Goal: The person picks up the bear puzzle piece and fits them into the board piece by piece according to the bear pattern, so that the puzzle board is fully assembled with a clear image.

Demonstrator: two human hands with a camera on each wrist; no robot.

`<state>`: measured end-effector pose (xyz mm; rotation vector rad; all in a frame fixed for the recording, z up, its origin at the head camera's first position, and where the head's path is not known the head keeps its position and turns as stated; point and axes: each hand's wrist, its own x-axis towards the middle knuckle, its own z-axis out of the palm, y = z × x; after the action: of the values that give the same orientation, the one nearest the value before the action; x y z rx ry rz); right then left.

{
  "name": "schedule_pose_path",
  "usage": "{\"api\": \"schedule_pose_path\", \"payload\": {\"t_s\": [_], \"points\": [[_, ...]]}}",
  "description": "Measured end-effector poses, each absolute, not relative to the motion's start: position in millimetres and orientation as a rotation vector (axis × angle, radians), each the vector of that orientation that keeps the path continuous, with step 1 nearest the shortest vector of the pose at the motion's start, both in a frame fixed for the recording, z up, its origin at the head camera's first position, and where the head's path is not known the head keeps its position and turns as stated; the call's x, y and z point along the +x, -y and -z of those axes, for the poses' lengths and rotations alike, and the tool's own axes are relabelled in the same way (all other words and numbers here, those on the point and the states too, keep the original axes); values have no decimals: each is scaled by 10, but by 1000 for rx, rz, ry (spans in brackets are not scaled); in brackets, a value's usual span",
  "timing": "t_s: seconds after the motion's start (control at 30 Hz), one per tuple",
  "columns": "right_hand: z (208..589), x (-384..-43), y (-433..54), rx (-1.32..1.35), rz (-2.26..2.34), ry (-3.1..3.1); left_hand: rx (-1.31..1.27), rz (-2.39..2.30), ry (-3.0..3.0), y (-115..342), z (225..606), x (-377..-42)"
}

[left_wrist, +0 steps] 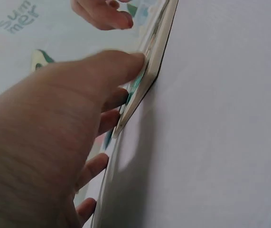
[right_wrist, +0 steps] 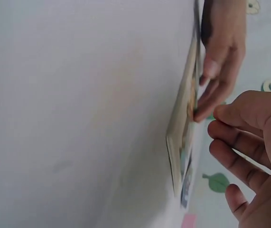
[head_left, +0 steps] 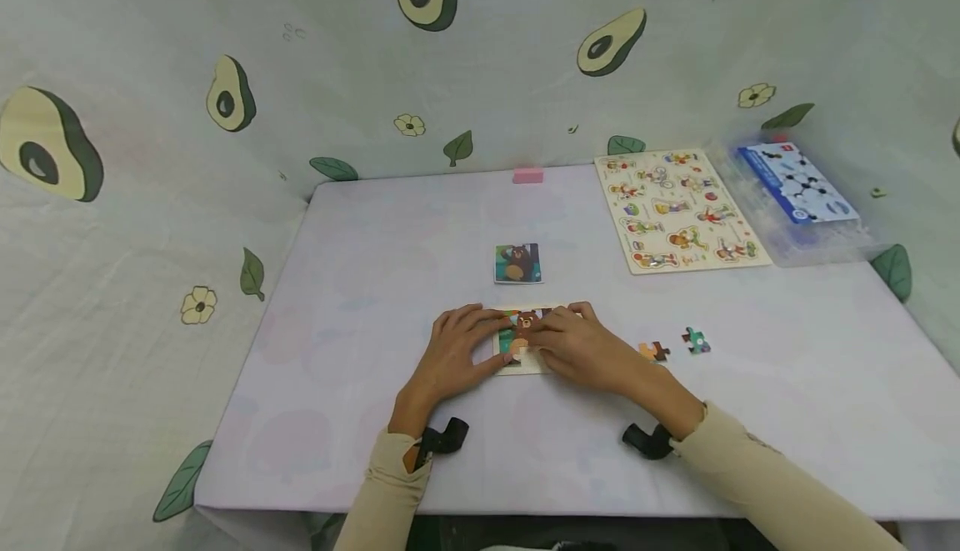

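Observation:
A small jigsaw board [head_left: 536,365] with a pale frame lies in front of me, showing a brown bear [head_left: 527,322] on green. My left hand [head_left: 459,351] rests on the board's left side, thumb near the front edge and fingertips farther back. Over the board's right part is my right hand [head_left: 581,349], fingers bent and covering that area. In the right wrist view, no piece shows between the right thumb and fingers [right_wrist: 235,135]. Two loose jigsaw pieces lie to the right, one orange and brown [head_left: 654,352], one teal [head_left: 697,340].
Behind the board lies a square bear picture [head_left: 517,264]. A pink block [head_left: 528,176] sits at the table's back edge. To the back right are a cream board with printed figures [head_left: 678,213] and a clear plastic box [head_left: 825,242] with a blue-and-white booklet [head_left: 802,184] on it.

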<state>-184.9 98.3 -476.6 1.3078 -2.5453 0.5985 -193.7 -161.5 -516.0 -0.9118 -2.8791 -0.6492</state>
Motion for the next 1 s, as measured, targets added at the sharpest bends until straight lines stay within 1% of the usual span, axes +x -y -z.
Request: {"api": "schedule_pose_path", "payload": {"t_s": [0.43, 1.0], "points": [[4722, -1720, -1700, 1119, -617, 2632, -905, 695, 2839, 1569, 5119, -1916], [4695, -1567, -2219, 1010, -585, 2643, -905, 711, 2846, 1568, 5136, -1914]]}}
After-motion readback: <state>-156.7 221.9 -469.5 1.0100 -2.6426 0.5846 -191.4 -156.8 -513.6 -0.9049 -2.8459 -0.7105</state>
